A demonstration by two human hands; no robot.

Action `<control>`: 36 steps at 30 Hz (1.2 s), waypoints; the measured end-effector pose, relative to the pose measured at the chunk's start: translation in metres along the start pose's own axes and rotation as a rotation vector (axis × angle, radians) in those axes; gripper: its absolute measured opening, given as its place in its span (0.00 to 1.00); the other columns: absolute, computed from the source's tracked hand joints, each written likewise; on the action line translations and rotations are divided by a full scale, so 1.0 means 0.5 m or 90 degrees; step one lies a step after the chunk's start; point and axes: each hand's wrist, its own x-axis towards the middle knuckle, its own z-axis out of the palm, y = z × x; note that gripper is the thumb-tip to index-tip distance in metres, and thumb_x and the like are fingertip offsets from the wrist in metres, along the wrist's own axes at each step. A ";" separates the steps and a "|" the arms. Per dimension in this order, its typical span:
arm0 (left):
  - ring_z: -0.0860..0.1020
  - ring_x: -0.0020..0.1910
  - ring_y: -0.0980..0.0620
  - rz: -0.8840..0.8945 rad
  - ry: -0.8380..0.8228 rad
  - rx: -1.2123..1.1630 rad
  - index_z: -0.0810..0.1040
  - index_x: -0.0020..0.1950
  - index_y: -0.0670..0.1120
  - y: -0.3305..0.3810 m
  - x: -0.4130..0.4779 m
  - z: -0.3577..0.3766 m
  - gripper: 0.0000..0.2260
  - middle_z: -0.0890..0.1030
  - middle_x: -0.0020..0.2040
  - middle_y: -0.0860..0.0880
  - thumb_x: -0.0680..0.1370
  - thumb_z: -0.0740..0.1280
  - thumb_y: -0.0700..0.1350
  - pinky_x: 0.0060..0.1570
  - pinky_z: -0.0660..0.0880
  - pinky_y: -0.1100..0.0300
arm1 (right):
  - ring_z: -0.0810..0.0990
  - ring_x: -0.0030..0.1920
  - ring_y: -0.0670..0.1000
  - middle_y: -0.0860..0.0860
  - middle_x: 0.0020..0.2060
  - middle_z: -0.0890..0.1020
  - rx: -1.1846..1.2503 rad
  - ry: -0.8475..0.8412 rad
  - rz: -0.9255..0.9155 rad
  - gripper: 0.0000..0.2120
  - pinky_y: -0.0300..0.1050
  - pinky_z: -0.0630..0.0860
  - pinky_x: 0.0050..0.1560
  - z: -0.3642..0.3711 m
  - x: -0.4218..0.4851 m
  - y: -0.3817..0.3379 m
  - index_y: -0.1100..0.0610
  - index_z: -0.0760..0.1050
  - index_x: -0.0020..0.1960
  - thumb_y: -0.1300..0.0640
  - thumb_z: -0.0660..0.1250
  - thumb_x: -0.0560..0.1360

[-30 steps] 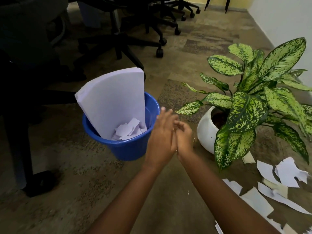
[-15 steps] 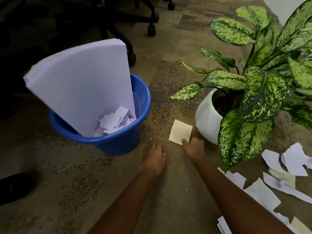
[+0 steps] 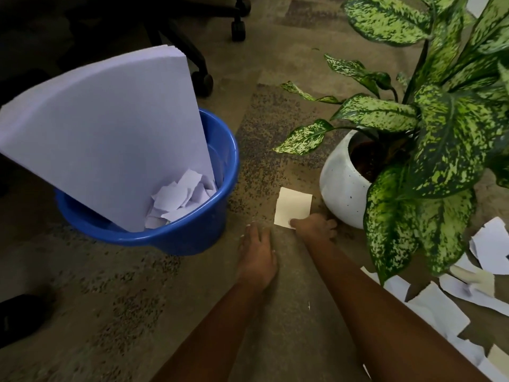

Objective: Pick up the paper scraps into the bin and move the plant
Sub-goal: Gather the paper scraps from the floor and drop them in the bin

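Note:
A blue bin (image 3: 230,150) stands on the carpet at the left, holding a tall stack of white sheets (image 3: 110,128) and torn white scraps (image 3: 179,197). A spotted green plant (image 3: 440,128) grows in a round white pot (image 3: 338,186) at the right. Between bin and pot a cream paper scrap (image 3: 293,205) lies flat on the floor. My right hand (image 3: 315,227) pinches its near corner, fingers curled, close to the pot's base. My left hand (image 3: 257,255) rests palm down on the carpet just left of it, holding nothing.
Several torn white and cream scraps (image 3: 440,310) lie on the carpet at the lower right, partly under the plant's leaves. Office chair legs with castors (image 3: 238,30) stand behind the bin. A dark shoe (image 3: 19,315) sits at the lower left edge.
My hands came apart and dropped from beside the bin's rim to the floor. The right hand reached the cream scrap and took its corner. The view moved lower and closer.

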 end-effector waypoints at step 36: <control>0.75 0.62 0.40 -0.060 -0.131 -0.448 0.70 0.67 0.37 0.158 -0.155 0.067 0.18 0.77 0.63 0.38 0.77 0.57 0.35 0.60 0.75 0.50 | 0.73 0.64 0.55 0.56 0.66 0.71 -0.211 0.048 -0.246 0.19 0.45 0.71 0.64 -0.194 -0.105 0.348 0.55 0.65 0.68 0.55 0.61 0.78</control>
